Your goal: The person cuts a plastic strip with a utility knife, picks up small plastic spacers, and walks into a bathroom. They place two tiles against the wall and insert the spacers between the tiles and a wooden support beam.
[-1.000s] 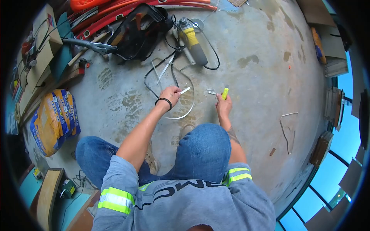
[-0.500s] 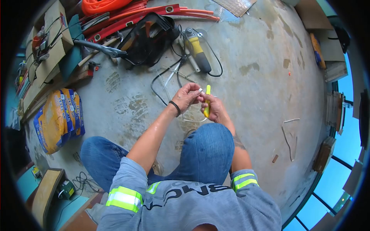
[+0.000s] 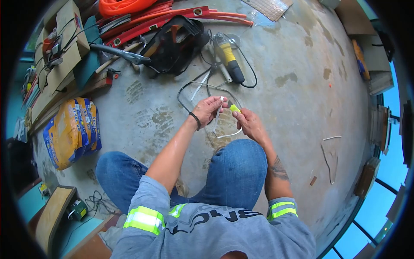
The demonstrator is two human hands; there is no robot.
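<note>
Between the fingers of my left hand [image 3: 208, 109] is the end of a thin white strip [image 3: 218, 119], which hangs down and loops toward the floor in front of my knee. My right hand [image 3: 252, 124] is closed on a yellow-handled knife [image 3: 235, 108]. Its grey tip points at the strip, close to my left fingertips; whether they touch I cannot tell. A black bracelet circles my left wrist. Beyond my hands, a black cord and pale strips lie on the floor.
A yellow angle grinder [image 3: 228, 58] lies ahead beside an open black bag [image 3: 174, 47]. Red levels [image 3: 157, 26] and orange tubing are at the back left. Yellow-blue sacks [image 3: 73, 131] stand left. A bent strip [image 3: 326, 159] lies on the floor at right.
The knife has turned in my right hand, its tip now toward the strip. My right hand has moved slightly right, and more of the strip shows below my left hand. The whole view has shifted slightly.
</note>
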